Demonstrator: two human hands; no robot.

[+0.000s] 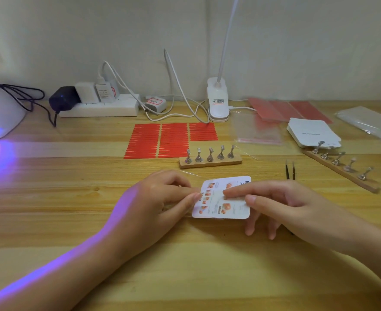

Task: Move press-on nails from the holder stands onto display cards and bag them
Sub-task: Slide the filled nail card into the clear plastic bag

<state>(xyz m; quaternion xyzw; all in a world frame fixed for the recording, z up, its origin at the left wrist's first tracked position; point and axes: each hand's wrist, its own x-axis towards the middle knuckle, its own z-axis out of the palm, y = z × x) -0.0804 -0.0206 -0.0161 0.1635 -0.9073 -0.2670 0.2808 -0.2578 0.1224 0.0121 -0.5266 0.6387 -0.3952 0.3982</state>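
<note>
Both my left hand [162, 198] and right hand [281, 205] pinch the printed display card [221, 203] by its edges, low over the wooden table [185, 265], near the holder stand [210, 158].

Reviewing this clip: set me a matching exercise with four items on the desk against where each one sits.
Things:
1. printed card
2. tweezers
3. red strip sheets
4. white card stack

Places:
A. far right, behind the long holder stand
B. between both hands
C. right of the short holder stand
D. behind the short holder stand, mid-desk

Pairs: 1-B, 2-C, 3-D, 4-A
</note>
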